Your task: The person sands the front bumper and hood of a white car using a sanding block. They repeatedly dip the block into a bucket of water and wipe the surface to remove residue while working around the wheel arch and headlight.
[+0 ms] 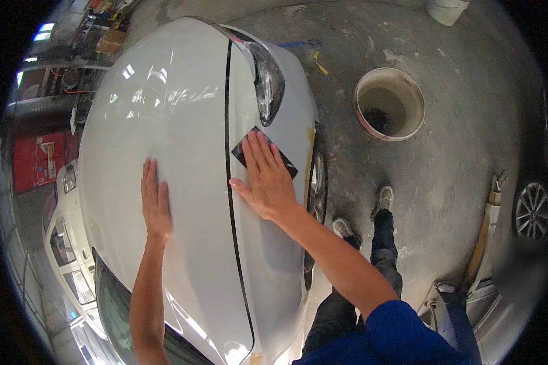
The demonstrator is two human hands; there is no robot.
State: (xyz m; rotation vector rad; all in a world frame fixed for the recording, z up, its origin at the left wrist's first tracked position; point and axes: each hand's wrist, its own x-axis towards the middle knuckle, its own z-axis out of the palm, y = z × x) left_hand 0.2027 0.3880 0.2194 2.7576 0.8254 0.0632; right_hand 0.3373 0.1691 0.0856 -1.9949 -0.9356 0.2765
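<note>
A white car's hood (182, 115) and front fender (268, 243) lie under my hands, parted by a dark curved gap. My right hand (266, 182) holds a black sheet of sandpaper (291, 169) flat against the fender, just behind the headlight (269, 88). Its fingers stretch over the sheet, and the thumb reaches to the gap. My left hand (156, 204) rests on the hood with fingers extended and holds nothing. Part of the sandpaper is hidden beneath my right palm and fingers.
A bucket (360, 112) with murky liquid stands on the grey floor, right of the car. Another pale bucket (447, 11) is at the far right. My shoes (383, 198) are beside the front wheel. A yellow lift arm (482, 243) and another car's wheel (533, 210) lie farther right.
</note>
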